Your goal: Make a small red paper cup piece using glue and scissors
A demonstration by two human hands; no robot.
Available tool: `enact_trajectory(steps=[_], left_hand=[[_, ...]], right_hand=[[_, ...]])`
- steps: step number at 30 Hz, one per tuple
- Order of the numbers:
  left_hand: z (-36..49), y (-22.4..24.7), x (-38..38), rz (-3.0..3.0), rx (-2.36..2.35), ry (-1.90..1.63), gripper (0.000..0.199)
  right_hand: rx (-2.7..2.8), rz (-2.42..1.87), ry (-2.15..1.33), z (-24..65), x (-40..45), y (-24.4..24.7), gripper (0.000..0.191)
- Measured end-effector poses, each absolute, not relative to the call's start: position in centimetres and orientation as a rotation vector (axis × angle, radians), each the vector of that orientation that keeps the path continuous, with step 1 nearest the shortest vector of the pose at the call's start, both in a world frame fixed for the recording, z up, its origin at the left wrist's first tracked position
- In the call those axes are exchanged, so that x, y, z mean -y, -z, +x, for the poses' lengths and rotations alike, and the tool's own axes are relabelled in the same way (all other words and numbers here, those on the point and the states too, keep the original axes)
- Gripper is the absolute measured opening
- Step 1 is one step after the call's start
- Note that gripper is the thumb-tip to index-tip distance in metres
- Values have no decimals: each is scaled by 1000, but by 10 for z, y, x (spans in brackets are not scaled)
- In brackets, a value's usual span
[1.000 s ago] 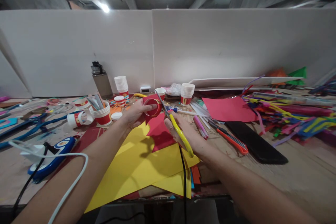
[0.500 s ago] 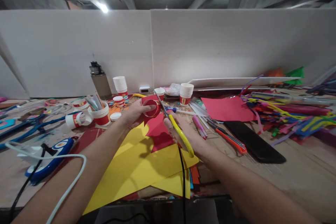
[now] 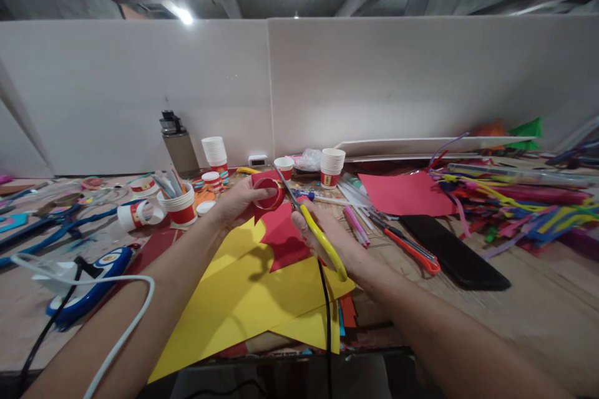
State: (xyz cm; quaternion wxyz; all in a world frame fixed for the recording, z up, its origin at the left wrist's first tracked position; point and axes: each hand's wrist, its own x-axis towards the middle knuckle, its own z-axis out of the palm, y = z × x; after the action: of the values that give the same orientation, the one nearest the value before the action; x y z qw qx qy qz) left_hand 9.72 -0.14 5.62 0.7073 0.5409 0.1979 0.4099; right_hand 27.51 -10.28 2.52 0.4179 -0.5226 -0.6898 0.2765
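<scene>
Right hand [image 3: 333,234] grips scissors [image 3: 322,239], long axis slanting, tips away and leftward; left hand [image 3: 239,202] pinches red paper [image 3: 274,201].

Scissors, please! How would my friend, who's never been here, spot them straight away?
Find the yellow paper at the near edge of the table. Near its right corner, the right hand holds the scissors, blades pointing forward. Their yellow handle sets them apart from the red-handled tool lying to the right.
</scene>
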Motion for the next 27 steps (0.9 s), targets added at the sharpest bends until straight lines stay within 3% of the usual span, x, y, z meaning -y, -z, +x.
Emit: enact_trajectory(steps=[27], left_hand=[[91, -54, -4, 1264, -452, -870, 38]], right_hand=[[1785, -1314, -663, 276, 106, -31, 22]])
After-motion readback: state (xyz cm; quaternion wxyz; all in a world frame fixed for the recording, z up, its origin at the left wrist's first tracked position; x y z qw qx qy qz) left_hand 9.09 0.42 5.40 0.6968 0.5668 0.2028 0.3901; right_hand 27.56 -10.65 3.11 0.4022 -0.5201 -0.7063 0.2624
